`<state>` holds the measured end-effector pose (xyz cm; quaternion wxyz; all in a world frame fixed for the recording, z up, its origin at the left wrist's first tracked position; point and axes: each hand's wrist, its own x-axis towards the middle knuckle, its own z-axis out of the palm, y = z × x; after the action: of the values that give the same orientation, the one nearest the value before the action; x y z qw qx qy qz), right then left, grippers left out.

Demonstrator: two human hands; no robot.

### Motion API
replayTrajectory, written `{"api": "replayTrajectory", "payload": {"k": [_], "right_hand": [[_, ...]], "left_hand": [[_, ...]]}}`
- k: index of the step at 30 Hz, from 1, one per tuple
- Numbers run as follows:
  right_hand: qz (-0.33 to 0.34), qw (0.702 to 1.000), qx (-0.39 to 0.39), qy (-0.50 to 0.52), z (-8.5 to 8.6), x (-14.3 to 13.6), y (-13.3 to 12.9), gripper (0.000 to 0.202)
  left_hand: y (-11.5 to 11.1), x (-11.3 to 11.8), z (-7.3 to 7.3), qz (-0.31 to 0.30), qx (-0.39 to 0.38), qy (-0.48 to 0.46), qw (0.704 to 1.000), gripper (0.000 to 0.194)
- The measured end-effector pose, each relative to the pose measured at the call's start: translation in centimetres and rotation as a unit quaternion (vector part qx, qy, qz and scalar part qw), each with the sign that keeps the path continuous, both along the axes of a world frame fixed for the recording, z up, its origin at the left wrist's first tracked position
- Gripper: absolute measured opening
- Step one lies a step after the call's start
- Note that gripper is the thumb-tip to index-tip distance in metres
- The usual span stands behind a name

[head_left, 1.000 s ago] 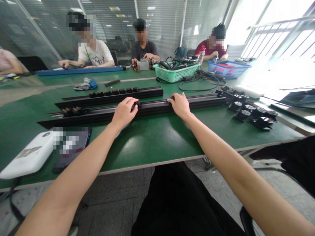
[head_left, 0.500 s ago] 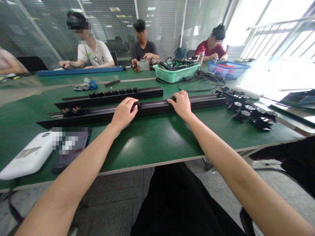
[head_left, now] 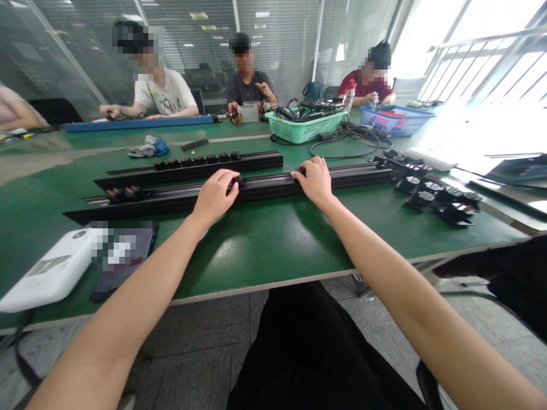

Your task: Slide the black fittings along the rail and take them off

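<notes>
A long black rail [head_left: 269, 191] lies across the table in front of me, with a groove along its top. My left hand [head_left: 216, 193] is closed, thumb and fingers around a small black block [head_left: 237, 182] on the rail. Farther right, my right hand [head_left: 317, 177] pinches another small dark block [head_left: 302, 171] on the same rail, mostly hidden by the fingers. Several black blocks with brownish tops [head_left: 123, 193] sit at the rail's left end. Behind it lies a second black rail [head_left: 252, 163] carrying a row of small black blocks [head_left: 199, 161].
Black plastic parts [head_left: 427, 191] are heaped at the right. A white device [head_left: 53, 267] and a dark phone-like slab [head_left: 123, 262] lie front left. Farther back stand a green basket [head_left: 305, 128] of cables and a blue basket [head_left: 395, 122]. Several people sit across the table.
My hands and both rails look the same. Across the table, the person in dark grey has raised one hand from the box.
</notes>
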<state>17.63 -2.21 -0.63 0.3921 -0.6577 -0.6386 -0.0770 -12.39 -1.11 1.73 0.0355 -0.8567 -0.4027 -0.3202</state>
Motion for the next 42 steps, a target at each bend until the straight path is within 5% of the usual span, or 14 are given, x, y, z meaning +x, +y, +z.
{"api": "replayTrajectory", "payload": {"k": [30, 42], "right_hand": [[-0.021, 1.000, -0.013, 0.017, 0.2, 1.0, -0.2, 0.020], [-0.082, 0.994, -0.060, -0.037, 0.7, 1.4, -0.8, 0.039]], "left_hand": [[-0.2, 0.1, 0.2, 0.001, -0.006, 0.003, 1.000, 0.037], [0.1, 0.1, 0.0, -0.002, -0.004, -0.003, 1.000, 0.037]]}}
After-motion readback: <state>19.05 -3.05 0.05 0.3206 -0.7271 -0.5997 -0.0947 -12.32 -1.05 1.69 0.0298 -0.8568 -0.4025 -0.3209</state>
